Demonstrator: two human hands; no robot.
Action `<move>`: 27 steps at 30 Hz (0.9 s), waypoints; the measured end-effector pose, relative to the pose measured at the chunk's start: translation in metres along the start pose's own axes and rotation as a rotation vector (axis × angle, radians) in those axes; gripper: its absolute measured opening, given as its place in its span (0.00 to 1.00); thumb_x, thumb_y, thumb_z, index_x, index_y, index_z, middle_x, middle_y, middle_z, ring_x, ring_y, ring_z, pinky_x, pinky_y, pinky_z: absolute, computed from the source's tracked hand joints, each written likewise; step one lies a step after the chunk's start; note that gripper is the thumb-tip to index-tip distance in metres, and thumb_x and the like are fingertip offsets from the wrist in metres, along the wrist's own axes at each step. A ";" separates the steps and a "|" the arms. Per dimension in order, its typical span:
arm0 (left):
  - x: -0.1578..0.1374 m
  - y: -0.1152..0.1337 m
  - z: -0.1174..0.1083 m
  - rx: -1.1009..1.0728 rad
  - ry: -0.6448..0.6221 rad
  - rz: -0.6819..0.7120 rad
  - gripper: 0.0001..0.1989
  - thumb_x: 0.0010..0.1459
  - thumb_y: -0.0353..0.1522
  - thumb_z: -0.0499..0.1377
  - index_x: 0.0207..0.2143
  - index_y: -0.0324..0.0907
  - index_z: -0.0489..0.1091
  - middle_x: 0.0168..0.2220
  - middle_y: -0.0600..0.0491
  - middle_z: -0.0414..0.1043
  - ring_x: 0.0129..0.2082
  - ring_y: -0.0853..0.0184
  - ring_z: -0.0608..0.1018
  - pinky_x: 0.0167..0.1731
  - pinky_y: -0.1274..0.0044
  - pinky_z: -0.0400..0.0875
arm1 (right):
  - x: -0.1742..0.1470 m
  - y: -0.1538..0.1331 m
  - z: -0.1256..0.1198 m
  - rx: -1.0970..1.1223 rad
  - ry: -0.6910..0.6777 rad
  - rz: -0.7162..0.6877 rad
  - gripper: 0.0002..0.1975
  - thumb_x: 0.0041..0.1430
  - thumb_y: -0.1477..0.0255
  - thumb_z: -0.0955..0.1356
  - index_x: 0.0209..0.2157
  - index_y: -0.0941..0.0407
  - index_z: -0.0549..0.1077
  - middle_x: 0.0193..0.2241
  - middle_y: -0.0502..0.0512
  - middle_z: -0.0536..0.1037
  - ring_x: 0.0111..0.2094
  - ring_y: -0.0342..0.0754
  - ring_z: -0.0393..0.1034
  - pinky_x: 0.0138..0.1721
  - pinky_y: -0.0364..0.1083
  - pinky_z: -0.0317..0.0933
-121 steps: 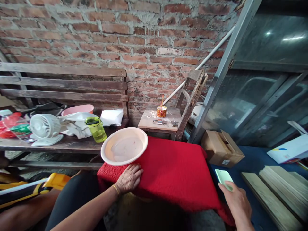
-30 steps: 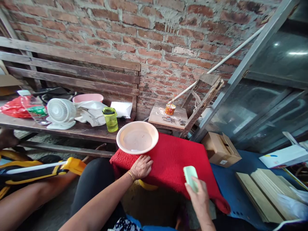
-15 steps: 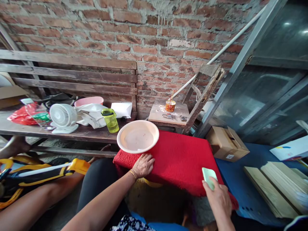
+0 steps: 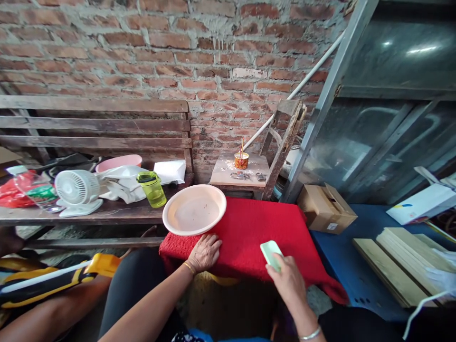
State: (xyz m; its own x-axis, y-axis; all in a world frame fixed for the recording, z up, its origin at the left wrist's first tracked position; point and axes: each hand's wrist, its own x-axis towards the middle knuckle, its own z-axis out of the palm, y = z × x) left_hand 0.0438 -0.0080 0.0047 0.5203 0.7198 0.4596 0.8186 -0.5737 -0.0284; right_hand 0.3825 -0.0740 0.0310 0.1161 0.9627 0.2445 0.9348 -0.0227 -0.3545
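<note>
My right hand (image 4: 288,278) grips a flat, rounded, pale mint-green object (image 4: 271,253) above the red cloth (image 4: 263,218). It has the size of a phone, but its kind cannot be made out. My left hand (image 4: 204,253) rests on the near edge of the cloth, fingers stretched out and holding nothing. Its fingertips lie close to the pale round basin (image 4: 194,211), which sits at the cloth's left end. Whether they touch its rim is unclear. Small dark specks show on the basin's bottom.
On the wooden bench (image 4: 114,216) at left are a white fan (image 4: 78,187), a green bottle (image 4: 152,190) and a pink basin (image 4: 119,162). A chair (image 4: 223,172) holds a small tub (image 4: 241,161). At right are a cardboard box (image 4: 326,209) and stacked boards (image 4: 409,261). Another person's leg (image 4: 53,311) is at lower left.
My right hand has moved left over the red cloth with the mint-green object. The view has turned slightly to the right. My left hand stays by the basin.
</note>
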 end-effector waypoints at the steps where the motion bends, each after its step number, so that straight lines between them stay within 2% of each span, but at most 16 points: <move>1: 0.000 0.000 0.000 -0.002 0.000 0.001 0.17 0.60 0.28 0.56 0.50 0.45 0.75 0.48 0.46 0.76 0.50 0.55 0.77 0.52 0.62 0.70 | 0.002 0.024 -0.008 0.000 -0.002 0.088 0.18 0.58 0.58 0.68 0.48 0.46 0.81 0.33 0.54 0.74 0.34 0.53 0.73 0.37 0.48 0.67; 4: 0.000 0.000 0.000 -0.013 0.001 0.004 0.17 0.60 0.28 0.56 0.50 0.44 0.75 0.48 0.45 0.76 0.49 0.54 0.77 0.51 0.62 0.70 | 0.005 0.092 -0.036 -0.027 0.015 0.392 0.26 0.56 0.48 0.65 0.49 0.47 0.81 0.29 0.55 0.72 0.31 0.56 0.71 0.34 0.52 0.65; 7: 0.000 0.000 -0.001 -0.014 -0.002 0.007 0.16 0.60 0.28 0.56 0.50 0.44 0.75 0.48 0.44 0.76 0.49 0.54 0.77 0.50 0.62 0.70 | 0.007 0.122 -0.053 -0.067 0.080 0.578 0.32 0.55 0.45 0.64 0.50 0.51 0.81 0.27 0.58 0.72 0.32 0.62 0.70 0.35 0.57 0.64; 9: 0.000 0.000 0.000 -0.005 0.000 0.010 0.16 0.60 0.28 0.56 0.49 0.44 0.75 0.47 0.45 0.76 0.49 0.54 0.77 0.50 0.62 0.70 | 0.009 0.113 -0.053 -0.070 0.125 0.550 0.31 0.55 0.48 0.64 0.49 0.53 0.80 0.30 0.62 0.74 0.36 0.64 0.71 0.38 0.59 0.65; 13: -0.001 0.000 0.002 -0.002 0.012 0.008 0.16 0.59 0.28 0.56 0.49 0.44 0.75 0.48 0.45 0.76 0.49 0.55 0.77 0.51 0.63 0.69 | 0.010 0.049 -0.026 0.117 0.141 0.230 0.22 0.51 0.59 0.68 0.45 0.54 0.80 0.36 0.60 0.75 0.43 0.59 0.72 0.48 0.55 0.67; 15: -0.001 0.000 0.003 -0.004 0.017 0.001 0.16 0.59 0.28 0.56 0.49 0.45 0.75 0.48 0.46 0.76 0.49 0.55 0.77 0.51 0.63 0.69 | 0.008 0.017 -0.009 0.217 0.109 0.078 0.19 0.49 0.64 0.68 0.43 0.52 0.80 0.39 0.58 0.76 0.43 0.56 0.72 0.49 0.53 0.68; 17: -0.002 -0.001 0.004 -0.002 0.018 -0.005 0.16 0.60 0.28 0.56 0.49 0.45 0.75 0.48 0.46 0.76 0.49 0.54 0.77 0.52 0.62 0.69 | 0.006 0.001 0.001 0.243 0.077 -0.009 0.18 0.49 0.67 0.68 0.43 0.51 0.80 0.41 0.58 0.76 0.43 0.55 0.73 0.49 0.52 0.68; 19: -0.002 -0.001 0.005 0.002 0.019 -0.005 0.16 0.60 0.28 0.56 0.50 0.45 0.75 0.48 0.46 0.76 0.50 0.54 0.77 0.52 0.62 0.69 | 0.005 0.008 -0.001 0.224 0.048 0.013 0.18 0.50 0.67 0.68 0.43 0.50 0.81 0.40 0.58 0.76 0.42 0.55 0.73 0.48 0.52 0.68; 24: -0.003 -0.001 0.004 -0.008 0.013 -0.005 0.16 0.60 0.28 0.55 0.49 0.45 0.75 0.48 0.45 0.76 0.49 0.54 0.77 0.52 0.62 0.70 | 0.009 0.088 -0.036 0.024 0.107 0.405 0.21 0.49 0.55 0.68 0.42 0.49 0.82 0.32 0.57 0.74 0.37 0.57 0.71 0.41 0.54 0.68; 26: -0.002 0.000 0.003 -0.006 0.013 -0.008 0.17 0.60 0.28 0.55 0.49 0.45 0.75 0.48 0.45 0.76 0.49 0.54 0.77 0.52 0.62 0.70 | 0.011 0.108 -0.044 -0.041 0.160 0.497 0.23 0.50 0.53 0.67 0.43 0.50 0.82 0.31 0.58 0.74 0.37 0.60 0.70 0.41 0.57 0.67; 27: -0.002 0.000 0.003 -0.005 0.015 -0.008 0.17 0.60 0.28 0.55 0.50 0.45 0.75 0.48 0.46 0.76 0.49 0.54 0.77 0.52 0.62 0.70 | 0.012 0.110 -0.045 -0.037 0.170 0.494 0.24 0.50 0.52 0.67 0.43 0.51 0.82 0.32 0.59 0.74 0.38 0.60 0.70 0.42 0.57 0.67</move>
State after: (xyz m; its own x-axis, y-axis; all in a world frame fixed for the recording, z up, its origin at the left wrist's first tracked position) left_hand 0.0430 -0.0085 0.0012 0.5102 0.7183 0.4731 0.8214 -0.5700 -0.0203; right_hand 0.5016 -0.0773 0.0355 0.5963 0.7774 0.2000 0.7655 -0.4757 -0.4332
